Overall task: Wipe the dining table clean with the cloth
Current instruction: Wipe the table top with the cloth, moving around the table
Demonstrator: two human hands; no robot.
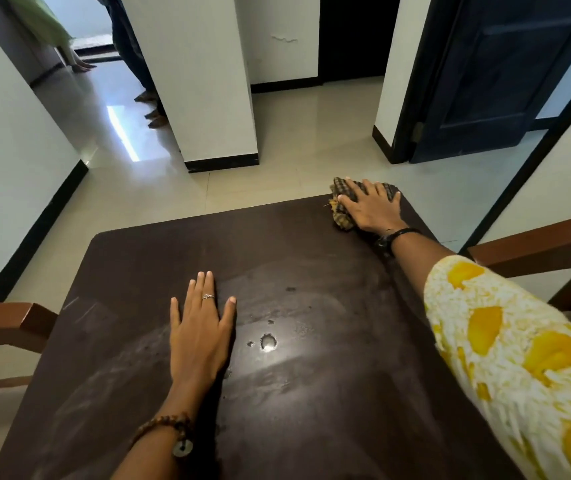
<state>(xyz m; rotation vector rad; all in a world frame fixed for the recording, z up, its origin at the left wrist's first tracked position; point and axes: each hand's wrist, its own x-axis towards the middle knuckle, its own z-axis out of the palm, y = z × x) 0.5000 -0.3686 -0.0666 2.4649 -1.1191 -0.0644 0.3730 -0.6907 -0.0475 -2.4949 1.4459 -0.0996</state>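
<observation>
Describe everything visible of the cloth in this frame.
The cloth is a checked fabric in dark and tan tones, bunched rather than spread flat. It lies on the far right corner of the dark brown table, reaching its far edge. The right hand presses flat on top with fingers spread, covering most of it; crumpled folds show beyond the fingertips and beside the thumb. Whether it is damp cannot be told.

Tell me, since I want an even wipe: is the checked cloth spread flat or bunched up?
Bunched up. The checked cloth sits crumpled under the right hand at the far corner of the dark brown table.
</observation>
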